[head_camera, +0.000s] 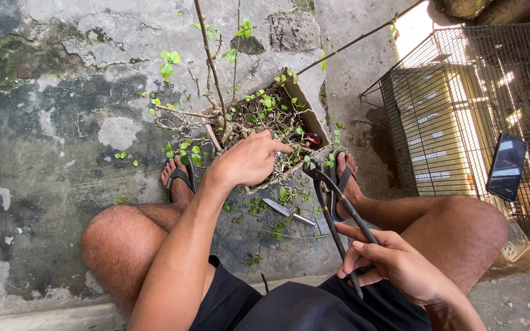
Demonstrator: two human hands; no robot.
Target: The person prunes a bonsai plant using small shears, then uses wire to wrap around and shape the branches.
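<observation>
Left hand (249, 160): fingers curled, resting on near rim of pot (305, 104), among twigs; grasping anything, cannot tell. Right hand (394, 263): fingers clenched round handles of black shears (338, 205), blades toward pot. Pot: rectangular, on concrete floor (62, 153) between feet, holding small leafy tree (216, 79). Knife (286, 211): on floor, near edge of pot. Wire cage (461, 104): right. Phone (506, 167): leaning at cage.

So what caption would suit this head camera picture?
Seated person's left hand reaches into a potted shrub while the right hand holds black shears.
</observation>
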